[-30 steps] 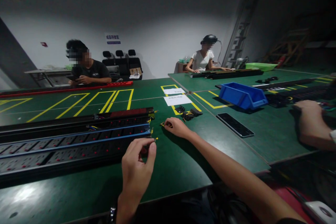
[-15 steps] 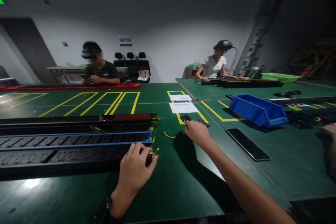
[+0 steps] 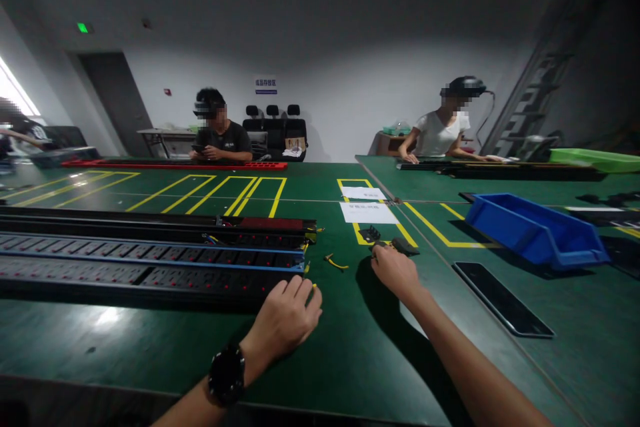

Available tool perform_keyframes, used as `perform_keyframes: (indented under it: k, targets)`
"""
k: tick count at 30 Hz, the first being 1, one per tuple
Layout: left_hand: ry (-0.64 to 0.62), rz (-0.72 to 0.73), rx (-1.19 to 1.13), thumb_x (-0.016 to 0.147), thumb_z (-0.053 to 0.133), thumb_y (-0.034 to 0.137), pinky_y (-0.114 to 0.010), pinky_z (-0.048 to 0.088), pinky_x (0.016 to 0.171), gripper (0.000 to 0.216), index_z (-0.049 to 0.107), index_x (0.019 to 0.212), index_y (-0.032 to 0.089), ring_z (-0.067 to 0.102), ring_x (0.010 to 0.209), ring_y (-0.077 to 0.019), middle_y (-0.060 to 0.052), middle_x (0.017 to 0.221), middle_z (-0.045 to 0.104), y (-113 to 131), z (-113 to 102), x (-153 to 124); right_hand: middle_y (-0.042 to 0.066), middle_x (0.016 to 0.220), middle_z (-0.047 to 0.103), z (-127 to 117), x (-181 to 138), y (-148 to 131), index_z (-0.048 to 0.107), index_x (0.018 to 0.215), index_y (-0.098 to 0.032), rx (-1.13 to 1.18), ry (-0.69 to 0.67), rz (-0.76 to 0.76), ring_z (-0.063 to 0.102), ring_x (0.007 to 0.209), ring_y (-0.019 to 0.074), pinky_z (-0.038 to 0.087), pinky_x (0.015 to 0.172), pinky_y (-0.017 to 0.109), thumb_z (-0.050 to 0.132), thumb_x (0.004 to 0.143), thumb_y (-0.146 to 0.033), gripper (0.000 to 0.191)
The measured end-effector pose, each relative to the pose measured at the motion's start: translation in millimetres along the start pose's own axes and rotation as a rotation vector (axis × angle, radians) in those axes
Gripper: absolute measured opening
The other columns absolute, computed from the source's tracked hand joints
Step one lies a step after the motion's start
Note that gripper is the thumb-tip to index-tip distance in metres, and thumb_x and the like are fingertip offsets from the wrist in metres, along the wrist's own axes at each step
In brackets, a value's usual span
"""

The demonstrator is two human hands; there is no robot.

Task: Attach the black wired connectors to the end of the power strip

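Several long black power strips point(image 3: 200, 275) with rows of outlets and small red dots lie side by side at the left. My left hand point(image 3: 289, 312), wearing a black watch point(image 3: 227, 373), is curled over the right end of the nearest strip, which it partly hides. A short yellow wire point(image 3: 337, 262) lies apart from the strip ends. My right hand point(image 3: 395, 270) is closed, fingers pointing down, beside two small black parts point(image 3: 370, 233) and a dark flat piece point(image 3: 404, 246). What its fingertips pinch, if anything, is hidden.
Paper sheets point(image 3: 369, 213) lie within yellow tape on the green table point(image 3: 345, 360). To the right are a blue bin point(image 3: 530, 230) and a phone point(image 3: 501, 299). Two people point(image 3: 223, 137) sit across the table, one by black strips point(image 3: 500, 169); a green tray point(image 3: 595, 160) is far right.
The view has turned left. My right hand has drawn back toward me from the small black part, which now shows more fully. My left hand stays at the strip's end, fingers more curled.
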State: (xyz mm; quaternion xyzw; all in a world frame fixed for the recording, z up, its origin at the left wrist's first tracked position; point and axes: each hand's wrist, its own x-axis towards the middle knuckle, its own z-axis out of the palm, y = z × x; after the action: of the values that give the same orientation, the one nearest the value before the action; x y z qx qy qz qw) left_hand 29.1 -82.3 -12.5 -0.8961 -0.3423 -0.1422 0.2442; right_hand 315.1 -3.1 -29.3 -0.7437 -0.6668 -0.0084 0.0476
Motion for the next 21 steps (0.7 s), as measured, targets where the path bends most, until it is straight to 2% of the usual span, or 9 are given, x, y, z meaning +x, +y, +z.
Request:
perform_keyframes:
  k: [4,7,13,18,21]
  targets:
    - [-0.021,0.08,0.024,0.1,0.053,0.026,-0.032,0.041,0.068,0.027,0.061,0.123,0.013,0.059,0.088,-0.0218,-0.009,0.098,0.063,-1.3,5.0,3.7,0.015,0.103,0.071,2.5,-5.7,-4.5,0.069,0.098,-0.016,0.007,0.017,-0.026,0.071,0.095,0.0271,0.048,0.073,0.03,0.046,0.099,-0.02,0.023]
    - [-0.032,0.157,0.059,0.099,0.049,0.012,-0.033,0.041,0.069,0.025,0.06,0.122,0.013,0.059,0.09,-0.0214,-0.01,0.103,0.064,1.4,13.3,1.3,0.015,0.1,0.071,1.0,-8.4,-8.3,0.067,0.096,-0.017,0.02,0.018,-0.023,0.071,0.093,0.0275,0.046,0.07,0.03,0.045,0.098,-0.02,0.023]
    - [0.045,0.172,0.042,0.1,0.047,0.012,-0.033,0.04,0.068,0.022,0.06,0.118,0.013,0.058,0.087,-0.021,-0.01,0.099,0.064,9.5,19.7,0.0,0.01,0.088,0.073,2.6,-7.2,-13.5,0.066,0.094,-0.02,0.123,0.131,-0.058,0.07,0.081,0.0244,0.041,0.065,0.028,0.051,0.096,-0.026,0.016]
    - [0.087,0.05,0.051,0.098,0.05,0.013,-0.034,0.04,0.07,0.019,0.061,0.113,0.015,0.058,0.087,-0.0213,-0.009,0.098,0.063,12.9,26.4,2.6,0.005,0.08,0.073,14.7,-6.7,-23.6,0.066,0.085,-0.02,0.511,0.257,-0.21,0.068,0.075,0.0207,0.043,0.067,0.028,0.059,0.088,-0.027,0.01]
    - [0.078,-0.029,0.02,0.096,0.052,0.014,-0.034,0.041,0.072,0.017,0.063,0.11,0.016,0.057,0.089,-0.0215,-0.009,0.097,0.062,13.3,28.1,2.3,0.005,0.079,0.073,22.2,-8.1,-39.1,0.069,0.088,-0.019,0.819,0.259,-0.281,0.067,0.072,0.0194,0.047,0.068,0.028,0.058,0.088,-0.032,0.017]
